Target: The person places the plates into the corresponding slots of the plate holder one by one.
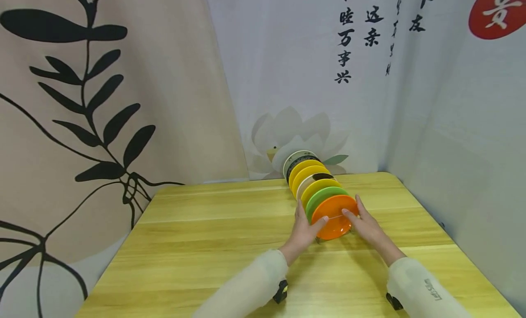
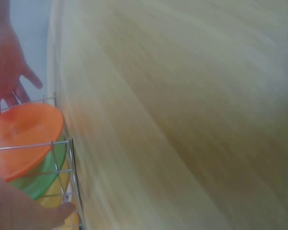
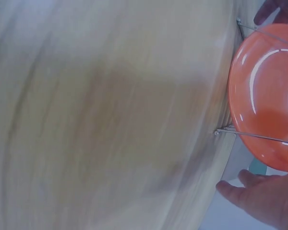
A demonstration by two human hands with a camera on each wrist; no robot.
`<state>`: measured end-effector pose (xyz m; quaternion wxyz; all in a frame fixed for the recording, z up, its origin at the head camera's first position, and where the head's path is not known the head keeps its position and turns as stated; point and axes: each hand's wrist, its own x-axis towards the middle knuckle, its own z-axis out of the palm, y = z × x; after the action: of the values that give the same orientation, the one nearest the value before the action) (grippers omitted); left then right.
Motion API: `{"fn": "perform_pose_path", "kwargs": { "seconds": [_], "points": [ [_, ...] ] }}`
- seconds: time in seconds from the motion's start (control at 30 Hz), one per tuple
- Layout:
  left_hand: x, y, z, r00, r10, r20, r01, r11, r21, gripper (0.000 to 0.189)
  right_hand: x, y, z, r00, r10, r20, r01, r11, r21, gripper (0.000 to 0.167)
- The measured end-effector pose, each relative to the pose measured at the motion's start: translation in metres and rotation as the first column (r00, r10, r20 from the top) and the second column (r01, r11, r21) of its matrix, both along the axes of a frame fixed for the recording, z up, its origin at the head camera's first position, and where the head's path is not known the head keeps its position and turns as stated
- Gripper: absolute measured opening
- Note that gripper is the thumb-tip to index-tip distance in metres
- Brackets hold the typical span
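Observation:
A row of plates on edge stands in a wire rack on the wooden table. The nearest is an orange plate, with a green plate and several yellow and patterned ones behind. My left hand is at the row's left side, thumb over the front of the orange plate, fingers extended alongside. On the opposite side my right hand mirrors it, thumb tip at the front wire. In the right wrist view its lower fingers look straight and spread, apart from the wire.
The wooden table stretches left and forward of the rack. A printed curtain hangs right behind the table's back edge, close to the farthest plates. Another pale curtain borders the right edge.

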<state>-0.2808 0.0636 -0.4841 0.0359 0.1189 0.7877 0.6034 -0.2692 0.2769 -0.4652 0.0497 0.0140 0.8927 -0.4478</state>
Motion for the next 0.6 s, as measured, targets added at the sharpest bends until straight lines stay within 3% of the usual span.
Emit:
{"fn": "perform_pose_path", "kwargs": {
  "seconds": [0.17,0.37,0.6],
  "points": [
    [-0.006,-0.013,0.002,0.999,-0.045,-0.004,0.045,0.998,0.034,0.104,0.002,-0.011,0.0,1.0,-0.02,-0.012,0.02,1.0,-0.02,0.094],
    [-0.01,-0.027,0.007,0.993,-0.096,0.062,0.092,0.993,0.073,0.103,0.006,-0.022,-0.004,0.998,-0.04,-0.052,0.039,0.999,-0.033,0.093],
    [-0.014,-0.042,0.01,0.987,-0.115,0.116,0.109,0.992,0.057,0.105,0.013,-0.035,-0.005,0.996,-0.07,-0.063,0.065,0.995,-0.073,0.097]
  ]
}}
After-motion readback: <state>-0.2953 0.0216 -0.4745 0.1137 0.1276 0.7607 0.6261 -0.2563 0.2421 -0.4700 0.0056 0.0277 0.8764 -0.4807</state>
